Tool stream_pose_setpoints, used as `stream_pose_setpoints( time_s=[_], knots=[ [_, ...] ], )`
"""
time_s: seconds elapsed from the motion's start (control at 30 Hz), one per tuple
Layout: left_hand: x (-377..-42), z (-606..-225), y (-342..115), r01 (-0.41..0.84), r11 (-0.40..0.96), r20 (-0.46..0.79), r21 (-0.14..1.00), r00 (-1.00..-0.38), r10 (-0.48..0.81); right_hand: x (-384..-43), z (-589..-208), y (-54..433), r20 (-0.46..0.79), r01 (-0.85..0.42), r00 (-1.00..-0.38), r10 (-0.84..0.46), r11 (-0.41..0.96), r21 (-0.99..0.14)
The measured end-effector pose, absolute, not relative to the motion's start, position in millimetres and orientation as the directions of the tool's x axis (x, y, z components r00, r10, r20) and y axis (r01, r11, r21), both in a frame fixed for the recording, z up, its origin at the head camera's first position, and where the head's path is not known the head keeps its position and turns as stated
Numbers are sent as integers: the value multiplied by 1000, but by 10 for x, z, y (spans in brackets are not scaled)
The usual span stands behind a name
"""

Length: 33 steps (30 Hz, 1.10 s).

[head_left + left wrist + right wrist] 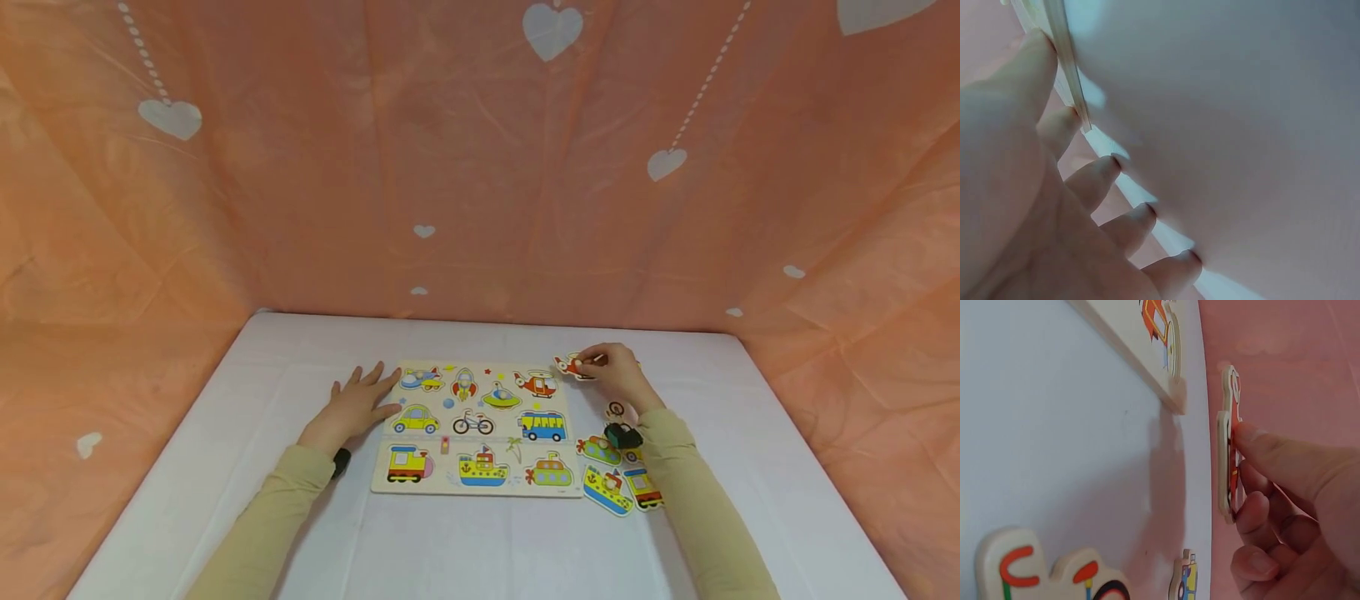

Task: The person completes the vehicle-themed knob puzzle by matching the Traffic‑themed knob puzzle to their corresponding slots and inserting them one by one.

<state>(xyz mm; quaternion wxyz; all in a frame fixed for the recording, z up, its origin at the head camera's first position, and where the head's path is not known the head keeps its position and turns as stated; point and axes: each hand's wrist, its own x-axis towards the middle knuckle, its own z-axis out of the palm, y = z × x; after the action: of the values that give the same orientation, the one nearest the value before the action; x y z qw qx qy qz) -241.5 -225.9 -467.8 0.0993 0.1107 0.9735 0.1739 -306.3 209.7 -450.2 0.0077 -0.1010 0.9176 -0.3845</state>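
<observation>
Puzzle board (506,424) — pale wood, flat, vehicle-printed; left hand (351,414) touches its left edge. Red helicopter piece (567,367) — pinched in right hand (618,370), raised beside the board's far right corner.

Softly lit in head view; duller at centre of curtain (480,192), brighter toward left; slightly soft over printed board (506,425). Dim, bluish in left wrist view, broadly shadowed beside left hand (1041,187). Clearer in right wrist view, with soft-edged greyish shadow across tabletop (1054,425).

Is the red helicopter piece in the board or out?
Out: the right hand holds the helicopter piece in the air, apart from the board.
</observation>
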Motion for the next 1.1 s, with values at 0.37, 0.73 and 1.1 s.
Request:
stream_pose_setpoints(
  time_s=[0.37,0.73,1.1],
  knots=[
    [-2408,-4698,-2275,190,923,-162,334,-953,255,-3009,-4482,2008,66,-191,-975,-210,661,-726],
    [-2429,-4632,-2290,188,911,-170,367,-949,264,-3004,-4500,1823,40,-203,-966,-254,655,-728],
    [-2451,-4645,-2275,183,912,-177,367,-949,261,-2959,-4479,1630,1,-183,-964,-264,665,-724]
  ],
)
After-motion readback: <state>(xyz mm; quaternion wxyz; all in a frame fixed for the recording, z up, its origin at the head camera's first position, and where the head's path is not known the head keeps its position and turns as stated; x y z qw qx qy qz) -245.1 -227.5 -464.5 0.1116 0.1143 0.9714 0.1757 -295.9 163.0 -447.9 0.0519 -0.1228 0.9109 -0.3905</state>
